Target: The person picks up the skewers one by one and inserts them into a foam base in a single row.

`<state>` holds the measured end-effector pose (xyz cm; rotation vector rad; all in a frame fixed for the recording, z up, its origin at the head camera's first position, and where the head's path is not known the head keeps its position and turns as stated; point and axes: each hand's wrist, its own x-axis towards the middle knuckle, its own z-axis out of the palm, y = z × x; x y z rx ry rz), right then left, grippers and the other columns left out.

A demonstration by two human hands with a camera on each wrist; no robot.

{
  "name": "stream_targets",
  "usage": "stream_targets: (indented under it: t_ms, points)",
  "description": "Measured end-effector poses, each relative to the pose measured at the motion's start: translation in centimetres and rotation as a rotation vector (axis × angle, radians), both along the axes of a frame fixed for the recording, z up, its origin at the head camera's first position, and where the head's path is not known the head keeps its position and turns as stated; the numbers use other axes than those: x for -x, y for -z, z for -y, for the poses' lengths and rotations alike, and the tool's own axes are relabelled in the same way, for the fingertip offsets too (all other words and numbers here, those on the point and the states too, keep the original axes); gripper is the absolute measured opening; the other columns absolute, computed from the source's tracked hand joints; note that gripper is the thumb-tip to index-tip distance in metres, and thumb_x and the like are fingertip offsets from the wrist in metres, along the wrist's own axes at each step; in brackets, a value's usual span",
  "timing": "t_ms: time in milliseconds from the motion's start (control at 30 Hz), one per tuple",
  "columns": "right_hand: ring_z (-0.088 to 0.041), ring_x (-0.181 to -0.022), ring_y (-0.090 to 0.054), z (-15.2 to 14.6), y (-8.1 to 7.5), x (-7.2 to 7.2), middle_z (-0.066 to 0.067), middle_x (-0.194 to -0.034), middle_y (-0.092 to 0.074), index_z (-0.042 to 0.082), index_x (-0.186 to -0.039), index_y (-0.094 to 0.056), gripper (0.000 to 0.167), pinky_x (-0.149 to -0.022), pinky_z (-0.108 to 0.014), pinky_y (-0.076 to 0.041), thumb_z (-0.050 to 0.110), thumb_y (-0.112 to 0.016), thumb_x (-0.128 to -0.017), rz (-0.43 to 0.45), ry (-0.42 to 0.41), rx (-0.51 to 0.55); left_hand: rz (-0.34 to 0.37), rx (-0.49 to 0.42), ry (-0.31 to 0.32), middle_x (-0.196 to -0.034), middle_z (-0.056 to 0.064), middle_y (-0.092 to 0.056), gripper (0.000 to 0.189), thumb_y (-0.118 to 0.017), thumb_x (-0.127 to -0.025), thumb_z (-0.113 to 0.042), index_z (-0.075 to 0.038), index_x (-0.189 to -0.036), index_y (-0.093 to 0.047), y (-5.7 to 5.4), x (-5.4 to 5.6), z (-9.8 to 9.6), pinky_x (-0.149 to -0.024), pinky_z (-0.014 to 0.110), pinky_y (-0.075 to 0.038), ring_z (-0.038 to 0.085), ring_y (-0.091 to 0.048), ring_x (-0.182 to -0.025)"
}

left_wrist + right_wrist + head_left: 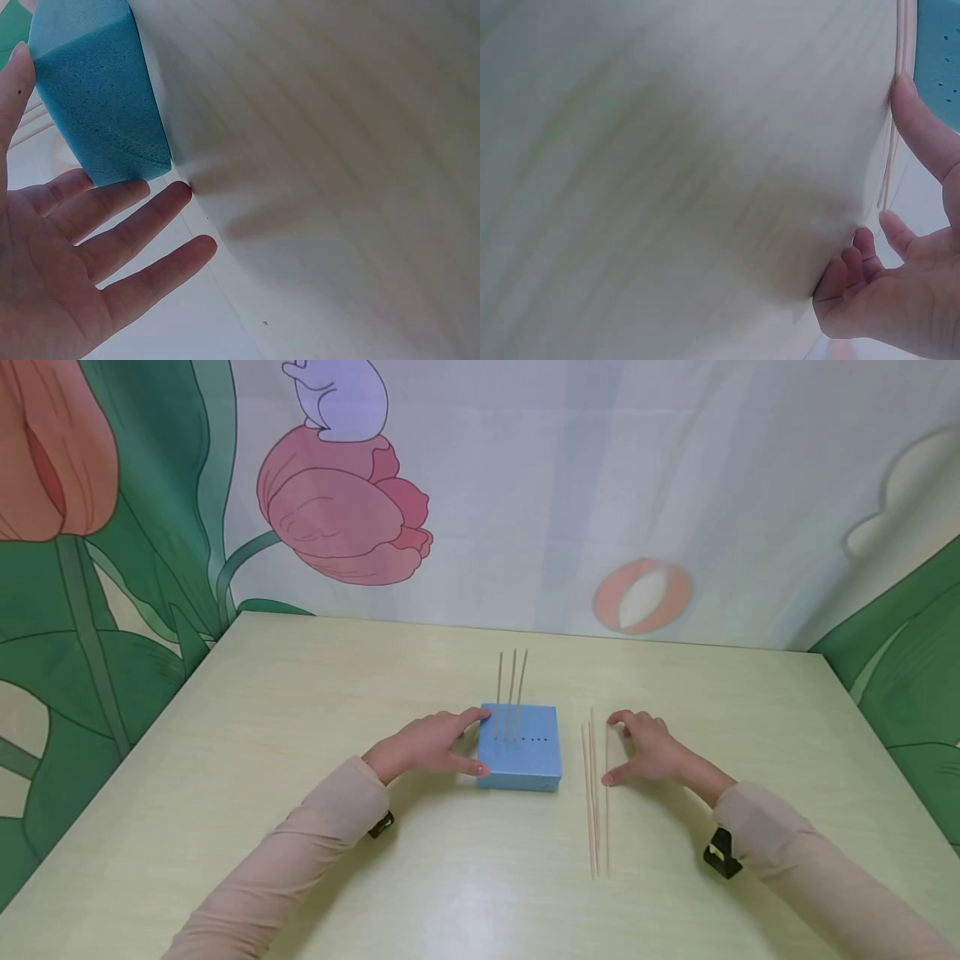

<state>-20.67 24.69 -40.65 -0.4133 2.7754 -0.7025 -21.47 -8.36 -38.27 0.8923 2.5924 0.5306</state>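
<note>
Cloth (487,485) hangs behind the table (435,893), creased and pale across the upper half of the frame, printed with tulips, green leaves, a white animal at upper left and an orange ring right of centre. The table is light yellow, faintly grained in the wrist views, with a soft glare at lower centre and shadows under both sleeves (258,868). Near the centre of the frame sits the blue block (525,762), three upright sticks (511,693) in its left part. The left hand (431,743) holds its left edge between thumb and index finger. Just right of it lie loose sticks (587,793); the right hand (648,752) touches the rightmost, thumb and index finger apart; whether it grips, I cannot tell.
</note>
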Motion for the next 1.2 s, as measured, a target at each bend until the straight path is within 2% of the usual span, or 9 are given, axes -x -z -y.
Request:
stream_targets:
  t_ms: [133, 367, 467, 633, 800, 933, 1100, 1200]
  points:
    - [-0.038, -0.099, -0.038, 0.0, 0.0, 0.0, -0.022, -0.108, -0.047, -0.002, -0.123, -0.036, 0.087, -0.084, -0.049, -0.034, 0.031, -0.085, -0.06, 0.034, 0.018, 0.059, 0.003, -0.005, -0.002, -0.122, 0.016, -0.054, 0.085, -0.067, -0.078, -0.048, -0.012, -0.144, -0.026, 0.1, 0.0, 0.0, -0.084, 0.04, -0.044, 0.027, -0.053, -0.109]
    - [-0.022, -0.074, -0.042, -0.6, 0.1, -0.3, -0.01, -0.085, -0.051, -0.003, -0.119, -0.032, 0.079, -0.068, -0.031, -0.034, 0.018, -0.084, -0.063, 0.035, -0.006, 0.244, 0.008, -0.01, 0.003, -0.123, 0.016, -0.053, 0.085, -0.067, -0.078, -0.047, -0.012, -0.144, -0.026, 0.2, 0.0, 0.0, -0.086, 0.041, -0.043, 0.027, -0.053, -0.11]
    - [-0.021, -0.074, -0.049, -0.7, -0.2, -0.3, -0.01, -0.083, -0.057, -0.003, -0.122, -0.028, 0.079, -0.068, -0.027, -0.039, 0.011, -0.082, -0.066, 0.048, -0.006, 0.339, 0.007, -0.013, 0.002, -0.122, 0.016, -0.054, 0.085, -0.067, -0.078, -0.047, -0.012, -0.143, -0.026, 0.2, 0.0, 0.0, -0.085, 0.041, -0.043, 0.028, -0.053, -0.11]
    - [-0.022, -0.076, -0.062, -0.5, -1.0, -0.2, -0.019, -0.086, -0.063, -0.001, -0.129, -0.023, 0.077, -0.069, -0.026, -0.049, -0.004, -0.074, -0.071, 0.116, 0.014, 0.528, 0.0, -0.013, 0.0, -0.122, 0.016, -0.054, 0.085, -0.067, -0.078, -0.048, -0.012, -0.143, -0.026, 0.2, 0.0, 0.1, -0.085, 0.04, -0.043, 0.027, -0.053, -0.109]
    - [-0.023, -0.072, -0.065, -0.2, -1.9, -0.6, -0.02, -0.081, -0.063, 0.001, -0.134, -0.022, 0.075, -0.068, -0.031, -0.052, -0.012, -0.066, -0.075, 0.145, 0.03, 0.673, -0.01, -0.01, 0.002, -0.122, 0.016, -0.054, 0.085, -0.067, -0.078, -0.048, -0.012, -0.143, -0.026, 0.2, 0.1, 0.1, -0.085, 0.04, -0.043, 0.027, -0.053, -0.109]
    - [-0.024, -0.07, -0.065, -0.1, -2.8, -0.9, -0.017, -0.08, -0.064, 0.005, -0.138, -0.024, 0.074, -0.065, -0.035, -0.052, -0.012, -0.063, -0.078, 0.107, 0.028, 0.738, -0.01, -0.007, 0.002, -0.123, 0.015, -0.053, 0.085, -0.066, -0.078, -0.049, -0.013, -0.144, -0.025, 0.3, 0.2, 0.1, -0.085, 0.039, -0.043, 0.026, -0.053, -0.109]
    - [-0.021, -0.071, -0.065, 0.4, -3.9, -1.2, -0.018, -0.083, -0.064, 0.011, -0.143, -0.024, 0.077, -0.063, -0.034, -0.053, -0.007, -0.064, -0.08, 0.011, 0.018, 0.776, -0.009, -0.005, 0.0, -0.123, 0.015, -0.053, 0.085, -0.066, -0.078, -0.049, -0.014, -0.144, -0.025, 0.4, 0.2, 0.1, -0.084, 0.039, -0.043, 0.026, -0.053, -0.108]
    - [-0.02, -0.071, -0.066, 0.8, -4.7, -1.4, -0.014, -0.083, -0.066, 0.012, -0.143, -0.026, 0.077, -0.062, -0.032, -0.052, -0.004, -0.066, -0.08, -0.057, 0.03, 0.794, -0.004, -0.01, 0.0, -0.123, 0.015, -0.053, 0.084, -0.066, -0.078, -0.048, -0.013, -0.144, -0.026, 0.4, 0.2, 0.1, -0.084, 0.039, -0.043, 0.026, -0.053, -0.109]
